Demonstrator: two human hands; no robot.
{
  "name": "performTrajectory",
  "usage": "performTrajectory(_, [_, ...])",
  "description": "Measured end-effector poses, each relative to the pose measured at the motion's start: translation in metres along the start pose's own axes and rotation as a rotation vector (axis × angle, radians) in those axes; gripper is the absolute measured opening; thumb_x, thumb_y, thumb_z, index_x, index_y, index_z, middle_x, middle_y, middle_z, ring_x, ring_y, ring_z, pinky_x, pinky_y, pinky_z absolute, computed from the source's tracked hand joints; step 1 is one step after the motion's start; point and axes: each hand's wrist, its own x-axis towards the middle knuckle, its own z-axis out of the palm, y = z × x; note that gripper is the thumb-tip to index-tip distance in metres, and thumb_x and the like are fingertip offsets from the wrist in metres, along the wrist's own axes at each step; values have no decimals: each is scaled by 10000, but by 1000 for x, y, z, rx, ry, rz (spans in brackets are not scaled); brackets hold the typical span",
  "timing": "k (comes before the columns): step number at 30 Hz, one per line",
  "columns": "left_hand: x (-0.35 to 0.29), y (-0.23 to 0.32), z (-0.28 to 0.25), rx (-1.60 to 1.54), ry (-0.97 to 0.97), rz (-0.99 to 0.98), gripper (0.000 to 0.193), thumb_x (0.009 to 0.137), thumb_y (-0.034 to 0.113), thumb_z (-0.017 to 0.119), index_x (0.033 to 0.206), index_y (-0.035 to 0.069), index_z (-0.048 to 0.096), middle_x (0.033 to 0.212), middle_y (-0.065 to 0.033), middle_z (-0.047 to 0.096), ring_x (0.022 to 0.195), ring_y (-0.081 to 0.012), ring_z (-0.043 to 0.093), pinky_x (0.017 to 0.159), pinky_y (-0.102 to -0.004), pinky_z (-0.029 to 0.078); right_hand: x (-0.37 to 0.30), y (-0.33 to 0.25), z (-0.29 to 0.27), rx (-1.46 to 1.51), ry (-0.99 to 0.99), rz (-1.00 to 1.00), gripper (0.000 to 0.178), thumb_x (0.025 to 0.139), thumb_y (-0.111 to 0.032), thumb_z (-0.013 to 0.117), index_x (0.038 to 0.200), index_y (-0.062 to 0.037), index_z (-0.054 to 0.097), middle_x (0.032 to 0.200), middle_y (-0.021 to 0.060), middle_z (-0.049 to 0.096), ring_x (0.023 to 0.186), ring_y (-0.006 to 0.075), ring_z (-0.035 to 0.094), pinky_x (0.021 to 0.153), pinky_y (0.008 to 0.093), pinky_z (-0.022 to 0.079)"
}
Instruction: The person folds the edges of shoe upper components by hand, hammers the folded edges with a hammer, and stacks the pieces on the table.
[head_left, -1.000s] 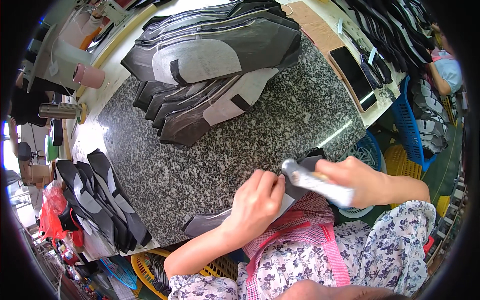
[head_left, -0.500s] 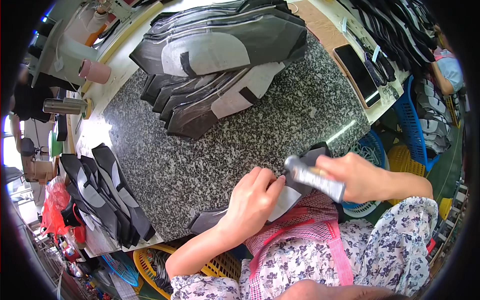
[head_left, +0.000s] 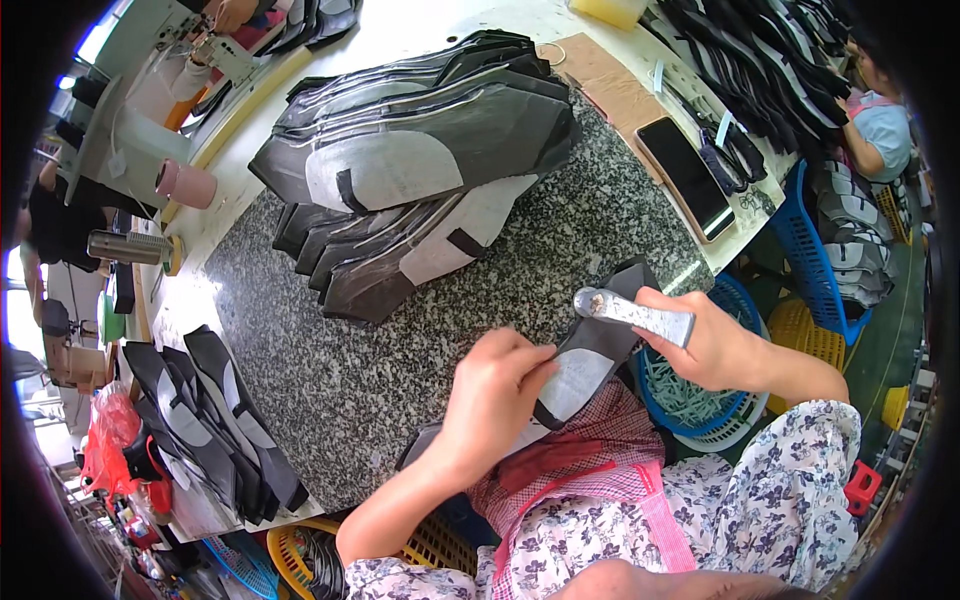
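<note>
A hammer (head_left: 645, 318) with a worn, silvery metal head is in my right hand (head_left: 705, 350), the fingers wrapped round its handle. Its round face is above the far edge of a dark grey shaped piece of sheet material (head_left: 588, 375) with a light grey patch. The piece lies along the near edge of the speckled stone slab (head_left: 380, 390). My left hand (head_left: 495, 385) is closed at the piece, with thumb and forefinger together at its edge; the palm hides part of the piece, whose left end shows beyond the wrist.
Stacked dark pieces (head_left: 400, 150) stand on the slab's far part; more pieces (head_left: 215, 420) lie at the left. A phone (head_left: 685, 178) and scissors (head_left: 735, 160) are at the right. A blue basket (head_left: 690, 395) with pale strips stands below. Another person (head_left: 880, 125) sits far right.
My view has shifted, so the stacks appear lower. The blurred hammer is now sharp, and its head is farther from my left fingertips. My left hand uncovers more of the light patch.
</note>
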Motion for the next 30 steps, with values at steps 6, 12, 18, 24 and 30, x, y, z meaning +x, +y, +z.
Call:
performTrajectory(6, [-14,2,7,510,-41,342,391,772,40,644,1142,-84,669,972,-111,560,922,-265,574,730,-348,493,-4,-17,-5,152,100,-163,166,936,-50,555,1084,20,525,761,218,635,790,477,659,641,453,517])
performTrajectory(12, [-10,4,5,585,-64,380,425,756,45,651,1152,-111,649,972,-116,546,932,-262,570,740,-356,496,-1,-11,-2,109,26,-148,223,903,30,582,1115,28,509,803,219,625,797,472,667,619,449,513])
performTrajectory(18, [-13,4,-15,-13,-34,-100,185,828,53,819,1004,7,785,888,-127,712,782,-258,698,721,-351,574,-7,-4,29,1,-74,-79,97,960,-50,565,999,-4,490,663,268,576,726,519,616,593,564,469])
performTrajectory(24, [-35,-5,-13,246,-47,200,342,751,-40,704,1091,-30,730,947,-124,631,887,-300,622,728,-380,556,2,-20,10,73,10,-141,117,953,-65,591,1010,-4,509,707,233,606,713,463,662,575,505,499])
performTrajectory(30, [-40,5,-10,458,-82,330,446,716,18,662,1143,-110,664,964,-125,566,891,-282,567,726,-355,544,-5,-15,30,44,-196,-96,158,947,-52,603,1074,17,538,743,181,625,702,403,696,575,434,526])
